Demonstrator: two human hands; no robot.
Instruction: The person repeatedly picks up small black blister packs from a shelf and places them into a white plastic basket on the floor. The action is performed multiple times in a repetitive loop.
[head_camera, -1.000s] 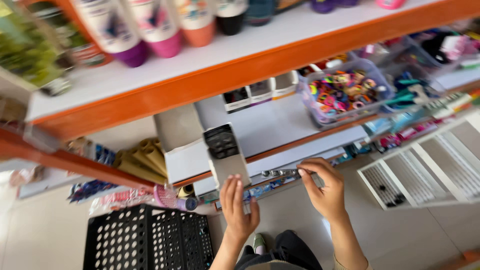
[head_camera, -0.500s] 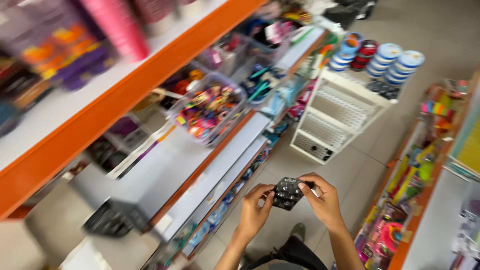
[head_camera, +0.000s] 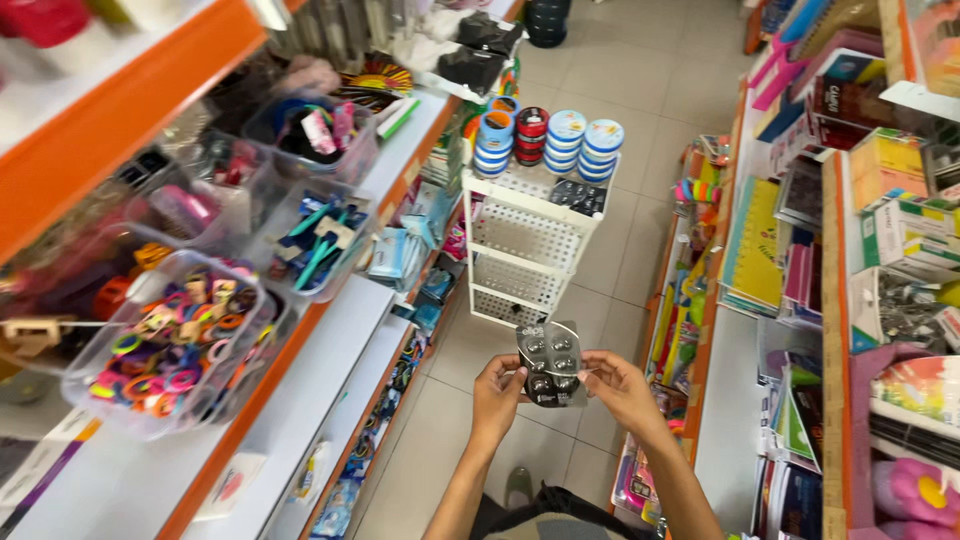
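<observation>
Already lifted, the dark blister card of round black buttons (head_camera: 549, 363) is pinched between closed left hand (head_camera: 497, 393) and right hand (head_camera: 618, 390), above the aisle floor, well before the white perforated plastic rack (head_camera: 525, 235).

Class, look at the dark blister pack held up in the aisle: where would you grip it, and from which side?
Grip the dark blister pack by its flat side edges, coming in from left and right, as the left hand and right hand do. Raised bubbles cover its face, so the thin margins probably give the surest pinch.
</observation>
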